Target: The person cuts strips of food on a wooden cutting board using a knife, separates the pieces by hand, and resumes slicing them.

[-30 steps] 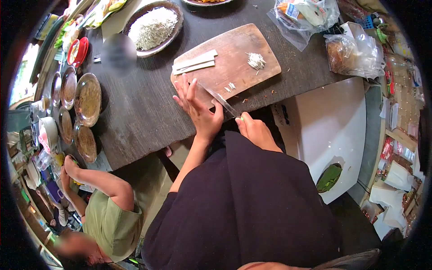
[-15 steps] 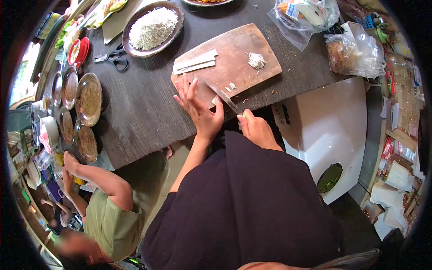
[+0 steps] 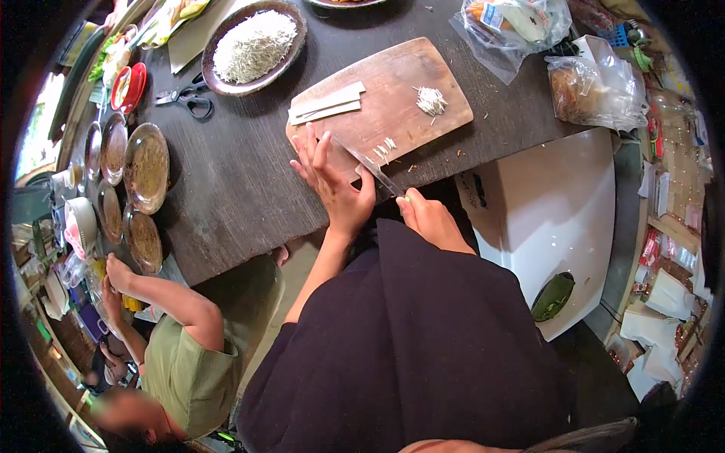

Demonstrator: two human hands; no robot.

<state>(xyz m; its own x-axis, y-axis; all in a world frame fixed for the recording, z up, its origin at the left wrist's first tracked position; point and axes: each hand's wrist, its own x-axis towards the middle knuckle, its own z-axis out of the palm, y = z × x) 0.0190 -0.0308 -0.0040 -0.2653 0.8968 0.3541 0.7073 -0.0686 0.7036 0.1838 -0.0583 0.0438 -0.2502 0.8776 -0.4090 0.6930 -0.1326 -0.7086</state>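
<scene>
My right hand is closed round the handle of a kitchen knife. The blade lies slantwise over the near left part of a wooden cutting board. Close beside the blade, my left hand has its fingers stretched out and spread. A pale piece shows by its thumb, mostly hidden by the hand. Long white strips rest on the board beyond my left fingertips. Thin white slivers lie right of the blade, and a small heap of shreds sits farther right.
A bowl of white shreds and black scissors stand on the dark table. Several brown plates are at the left, plastic bags at the right. Another person works at the lower left.
The knife and my right hand have shifted slightly left and up. Another sliver or so shows beside the blade. My left hand stays nearly in place.
</scene>
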